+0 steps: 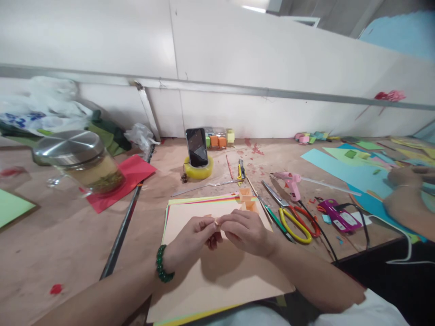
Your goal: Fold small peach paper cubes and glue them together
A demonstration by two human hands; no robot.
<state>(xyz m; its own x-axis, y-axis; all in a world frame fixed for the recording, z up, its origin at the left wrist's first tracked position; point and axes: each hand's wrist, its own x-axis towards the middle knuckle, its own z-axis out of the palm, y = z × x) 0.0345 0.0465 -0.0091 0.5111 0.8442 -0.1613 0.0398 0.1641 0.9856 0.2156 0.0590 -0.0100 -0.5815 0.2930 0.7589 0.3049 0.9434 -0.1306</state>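
Observation:
My left hand (200, 233), with a green bead bracelet (163, 264) at its wrist, pinches a small piece of light-orange paper (216, 222). From the other side my right hand (246, 230) closes on the same piece, its fingertips meeting the left ones. Most of the paper is hidden by my fingers. Both hands hover over a stack of coloured paper (217, 290) topped by a pale-orange sheet. Just beyond my right hand, small folded orange paper boxes (245, 194) stand at the stack's far edge.
Right of the stack lie scissors (295, 226), a pink glue gun (290, 183) and a purple device (340, 216). A phone (197, 147) leans in a yellow tape roll (200, 171). At left stands a glass jar (95, 174). Another person's hand (408, 199) is at far right.

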